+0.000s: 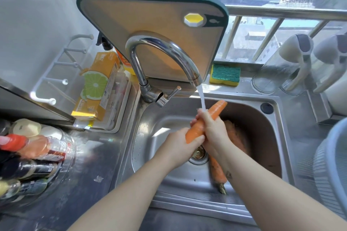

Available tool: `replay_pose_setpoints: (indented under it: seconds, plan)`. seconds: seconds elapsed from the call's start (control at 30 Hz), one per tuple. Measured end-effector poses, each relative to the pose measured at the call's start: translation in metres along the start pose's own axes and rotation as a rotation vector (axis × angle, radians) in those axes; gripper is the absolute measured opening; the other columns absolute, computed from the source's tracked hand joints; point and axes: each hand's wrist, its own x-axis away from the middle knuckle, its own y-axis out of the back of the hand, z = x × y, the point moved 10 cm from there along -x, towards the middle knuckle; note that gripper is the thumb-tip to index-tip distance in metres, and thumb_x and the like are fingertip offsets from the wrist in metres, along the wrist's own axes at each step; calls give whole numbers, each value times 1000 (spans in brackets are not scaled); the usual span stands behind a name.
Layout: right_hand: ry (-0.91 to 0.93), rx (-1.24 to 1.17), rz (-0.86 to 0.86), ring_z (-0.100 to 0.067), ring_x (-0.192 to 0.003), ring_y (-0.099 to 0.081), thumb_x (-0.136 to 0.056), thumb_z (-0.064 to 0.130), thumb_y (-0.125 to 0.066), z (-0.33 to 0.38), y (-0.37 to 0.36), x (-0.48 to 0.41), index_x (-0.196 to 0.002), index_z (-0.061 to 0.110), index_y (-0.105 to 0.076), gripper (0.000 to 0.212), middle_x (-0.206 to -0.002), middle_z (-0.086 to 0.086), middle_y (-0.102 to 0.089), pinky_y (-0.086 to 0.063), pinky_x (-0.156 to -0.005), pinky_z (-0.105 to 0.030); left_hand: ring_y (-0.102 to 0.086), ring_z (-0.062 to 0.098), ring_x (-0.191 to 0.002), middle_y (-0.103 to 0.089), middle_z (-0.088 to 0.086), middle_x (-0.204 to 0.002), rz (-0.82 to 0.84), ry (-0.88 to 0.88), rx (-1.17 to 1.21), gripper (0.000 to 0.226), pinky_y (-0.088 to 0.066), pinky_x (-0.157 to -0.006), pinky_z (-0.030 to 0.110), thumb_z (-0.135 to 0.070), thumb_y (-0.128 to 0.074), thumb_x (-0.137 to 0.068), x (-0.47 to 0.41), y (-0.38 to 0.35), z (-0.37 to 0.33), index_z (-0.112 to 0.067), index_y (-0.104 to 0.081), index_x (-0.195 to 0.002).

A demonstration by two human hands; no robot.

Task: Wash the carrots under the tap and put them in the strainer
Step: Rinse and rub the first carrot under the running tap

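The steel sink is being used as the washing place, so that the runoff is being carried to the drain at its middle. The grey-blue strainer is being given a place on the counter at the right edge of the view, near the sink but clear of the water. Its inside cannot be made out, much of it being cut off by the frame. The curved tap is being run, and its stream is being dropped onto the carrot in hand. That carrot is being held tilted over the basin, upper end pointing away, so that water is being sent down its length. Its lower end is being gripped by the left hand, fingers curled round it, seemingly to steady it. Its middle is being wrapped by the right hand, closed around it just under the stream, probably for rubbing the skin. Another carrot is being left on the sink floor beside the drain, and an orange shape is being half hidden behind the right wrist; both are judged to be awaiting their wash
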Motion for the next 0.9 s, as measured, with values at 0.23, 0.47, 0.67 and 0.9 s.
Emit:
replay_pose_setpoints:
  seconds: [0.23,0.47,0.67,0.9]
  plan:
    - [41,256,148,-24,-79,-68,-92,11,-60,7,-4,7,-106,1,-51,20,-89,-14,-60,-57,-76,-40,-57,12,-54,-61,-5,-68,71,41,61,19,-39,-40,17,-44,-55,-90,1,2,-4,-27,-54,-82]
    - [-89,186,193,-22,-77,-70,-96,17,-54,-4,-11,8,-102,4,-51,15,-90,-12,-60,-58,-77,-39,-59,12,-55,-60,-8,-66,84,33,-8,19,-45,-47,26,-45,-55,-89,2,8,1,-31,-52,-78]
    - [-57,188,57,-25,-71,-68,-97,22,-52,0,-2,6,-93,7,-54,16,-81,-11,-62,-58,-74,-39,-58,13,-63,-61,-7,-74,53,39,-107,20,-43,-54,27,-49,-55,-87,5,5,-3,-30,-54,-95]
    - [-134,188,283,-24,-87,-68,-93,8,-57,-6,-18,14,-109,2,-51,19,-93,-13,-62,-56,-78,-36,-60,16,-56,-61,-4,-68,88,74,14,21,-51,-56,32,-48,-53,-89,9,10,7,-28,-51,-81]
